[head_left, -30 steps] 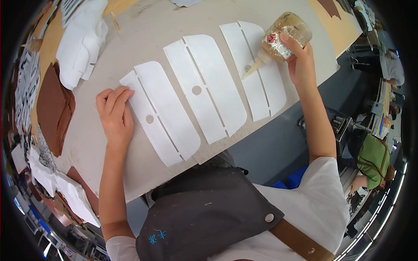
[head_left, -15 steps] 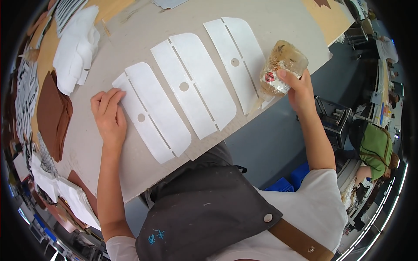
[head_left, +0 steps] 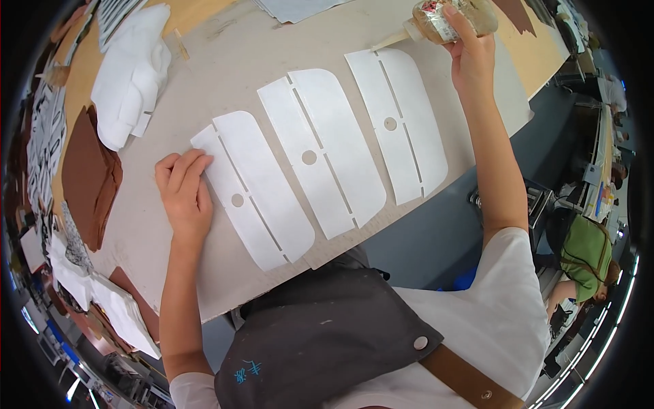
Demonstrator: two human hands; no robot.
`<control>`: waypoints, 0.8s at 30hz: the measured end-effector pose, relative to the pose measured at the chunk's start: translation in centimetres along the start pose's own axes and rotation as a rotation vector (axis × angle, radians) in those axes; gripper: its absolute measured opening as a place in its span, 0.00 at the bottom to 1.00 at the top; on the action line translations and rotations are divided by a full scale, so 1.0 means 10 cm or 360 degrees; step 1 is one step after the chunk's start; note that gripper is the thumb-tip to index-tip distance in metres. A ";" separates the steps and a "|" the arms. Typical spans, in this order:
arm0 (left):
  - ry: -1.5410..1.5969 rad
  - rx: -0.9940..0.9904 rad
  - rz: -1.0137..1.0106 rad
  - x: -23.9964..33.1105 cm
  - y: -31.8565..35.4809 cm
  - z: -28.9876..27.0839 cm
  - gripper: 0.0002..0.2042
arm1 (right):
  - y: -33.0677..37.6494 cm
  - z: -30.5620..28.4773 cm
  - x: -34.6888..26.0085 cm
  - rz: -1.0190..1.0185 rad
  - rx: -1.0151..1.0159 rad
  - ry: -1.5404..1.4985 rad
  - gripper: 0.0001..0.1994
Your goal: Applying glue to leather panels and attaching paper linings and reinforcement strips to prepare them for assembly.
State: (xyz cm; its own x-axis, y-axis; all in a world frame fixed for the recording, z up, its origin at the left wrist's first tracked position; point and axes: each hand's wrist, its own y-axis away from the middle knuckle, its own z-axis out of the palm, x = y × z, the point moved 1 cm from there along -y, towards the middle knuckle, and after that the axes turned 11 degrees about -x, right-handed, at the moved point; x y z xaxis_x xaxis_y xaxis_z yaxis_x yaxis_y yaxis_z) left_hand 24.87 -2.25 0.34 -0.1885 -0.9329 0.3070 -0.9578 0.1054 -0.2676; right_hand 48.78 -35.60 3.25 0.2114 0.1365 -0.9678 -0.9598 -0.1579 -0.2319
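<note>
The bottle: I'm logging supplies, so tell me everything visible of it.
The bottle looks like clear plastic, stained yellowish brown, with a pale label bearing a red mark. Its long, pale, tapered nozzle points left and down, the tip at the far end of the rightmost white piece; whether they touch is unclear. Tilted nearly on its side, it is held in the right hand, partly cut off by the picture's top edge.
</note>
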 end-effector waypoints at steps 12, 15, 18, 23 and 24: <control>0.0019 0.0028 0.0024 0.00 0.00 0.00 0.15 | 0.23 -0.16 -0.06 0.0239 -0.0121 0.0126 0.23; 0.0005 0.0035 0.0042 0.00 0.00 0.01 0.14 | 0.42 -0.21 -0.14 0.0288 -0.0135 0.0110 0.25; 0.0009 0.0050 0.0050 -0.01 0.00 0.02 0.14 | 0.62 -0.28 -0.19 0.0408 -0.0104 0.0117 0.26; -0.0005 0.0035 0.0061 -0.02 -0.02 0.03 0.14 | 0.92 -0.38 -0.27 0.0484 -0.0085 0.0076 0.26; -0.0002 0.0034 0.0071 -0.03 -0.02 0.03 0.14 | 0.98 -0.39 -0.28 0.0503 -0.0083 0.0054 0.26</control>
State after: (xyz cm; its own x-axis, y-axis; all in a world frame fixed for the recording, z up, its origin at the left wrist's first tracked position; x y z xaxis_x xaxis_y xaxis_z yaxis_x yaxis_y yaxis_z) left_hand 25.16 -2.10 0.03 -0.2304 -0.9279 0.2930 -0.9435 0.1394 -0.3006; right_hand 39.55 -41.36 3.32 -0.0885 0.0404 -0.9953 -0.9684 -0.2375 0.0765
